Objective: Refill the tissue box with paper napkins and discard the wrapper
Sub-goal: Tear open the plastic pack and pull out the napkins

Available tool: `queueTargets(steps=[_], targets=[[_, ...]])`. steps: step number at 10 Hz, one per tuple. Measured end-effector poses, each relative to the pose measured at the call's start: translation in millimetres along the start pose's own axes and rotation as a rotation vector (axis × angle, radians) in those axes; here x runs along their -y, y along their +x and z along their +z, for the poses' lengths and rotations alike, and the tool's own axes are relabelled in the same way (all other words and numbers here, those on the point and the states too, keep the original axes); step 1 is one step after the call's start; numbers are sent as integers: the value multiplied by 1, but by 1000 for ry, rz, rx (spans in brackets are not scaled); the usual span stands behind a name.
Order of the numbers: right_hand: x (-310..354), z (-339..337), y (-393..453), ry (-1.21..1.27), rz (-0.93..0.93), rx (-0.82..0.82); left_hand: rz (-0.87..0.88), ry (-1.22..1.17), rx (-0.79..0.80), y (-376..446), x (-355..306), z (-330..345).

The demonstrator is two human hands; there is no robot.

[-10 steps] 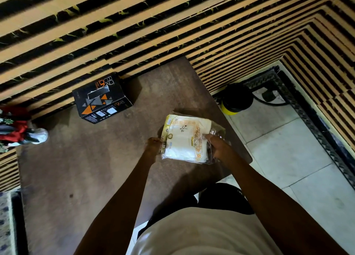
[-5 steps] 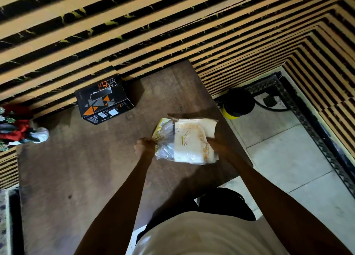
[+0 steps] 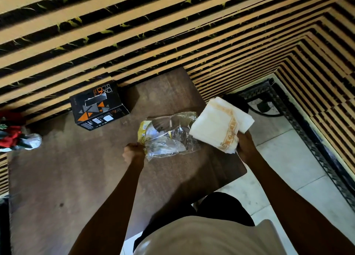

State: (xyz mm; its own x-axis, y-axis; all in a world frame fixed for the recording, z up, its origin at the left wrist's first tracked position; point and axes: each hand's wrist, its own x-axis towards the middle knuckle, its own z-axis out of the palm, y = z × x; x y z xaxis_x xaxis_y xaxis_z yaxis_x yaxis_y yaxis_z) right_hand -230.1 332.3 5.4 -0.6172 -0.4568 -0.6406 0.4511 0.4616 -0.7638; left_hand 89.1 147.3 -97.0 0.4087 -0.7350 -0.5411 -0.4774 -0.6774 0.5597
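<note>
Hands reach out over a dark wooden tabletop [image 3: 76,178], and we see both bare forearms stretched forward from the near edge. The left hand [image 3: 133,153] is curled into a fist, pinching the yellow-printed end of a clear, crumpled wrapper [image 3: 169,135] above the table's right half. The right hand [image 3: 245,147], past the right edge, grips from below a stack of white paper napkins [image 3: 219,123] with an orange border. A black tissue box [image 3: 98,106] sits at the far edge against the striped wall [image 3: 172,34].
</note>
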Motion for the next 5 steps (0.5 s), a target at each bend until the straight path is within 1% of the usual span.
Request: queueTargets(steps=[1, 2, 3, 4, 5], targets=[[12, -10, -4, 227, 16, -49, 25, -12, 10, 0, -7, 7], [21, -18, -12, 366, 57, 36, 21, -48, 38, -15, -18, 13], [19, -13, -24, 174, 98, 212, 27, -108, 78, -14, -18, 27], [3, -4, -23, -60, 151, 545, 20, -146, 130, -26, -22, 34], [-22, 16, -15, -373, 147, 575, 19, -211, 163, -56, -38, 29]])
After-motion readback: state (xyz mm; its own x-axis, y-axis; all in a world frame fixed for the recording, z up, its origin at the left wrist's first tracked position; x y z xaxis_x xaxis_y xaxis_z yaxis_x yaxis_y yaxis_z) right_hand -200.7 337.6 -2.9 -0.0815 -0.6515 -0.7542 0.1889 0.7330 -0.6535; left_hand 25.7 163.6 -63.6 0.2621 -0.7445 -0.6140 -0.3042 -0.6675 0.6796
